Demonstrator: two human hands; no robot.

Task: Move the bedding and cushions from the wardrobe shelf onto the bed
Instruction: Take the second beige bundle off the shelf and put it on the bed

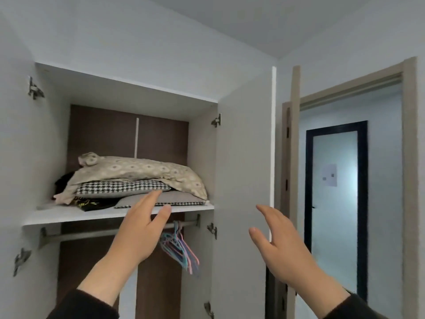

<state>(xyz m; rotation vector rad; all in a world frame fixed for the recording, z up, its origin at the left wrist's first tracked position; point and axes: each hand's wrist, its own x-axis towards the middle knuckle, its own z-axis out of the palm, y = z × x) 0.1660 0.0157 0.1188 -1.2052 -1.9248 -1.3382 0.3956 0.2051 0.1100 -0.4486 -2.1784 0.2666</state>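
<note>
On the upper wardrobe shelf (69, 215) lies a stack of bedding. A beige patterned pillow (142, 172) is on top, a houndstooth cushion (122, 188) under it, then a grey cushion with houndstooth edge (181, 200) and dark cloth with green marks (92, 203). My left hand (140, 229) is raised with fingers apart, its fingertips just at the front of the stack, holding nothing. My right hand (278, 242) is open in front of the wardrobe's right door, apart from the stack. The bed is out of view.
The white right wardrobe door (243, 180) stands open beside the shelf. Below the shelf a rail (92, 234) carries several coloured hangers (179, 247). To the right is an open room doorway (345, 180) with a dark-framed glass door beyond.
</note>
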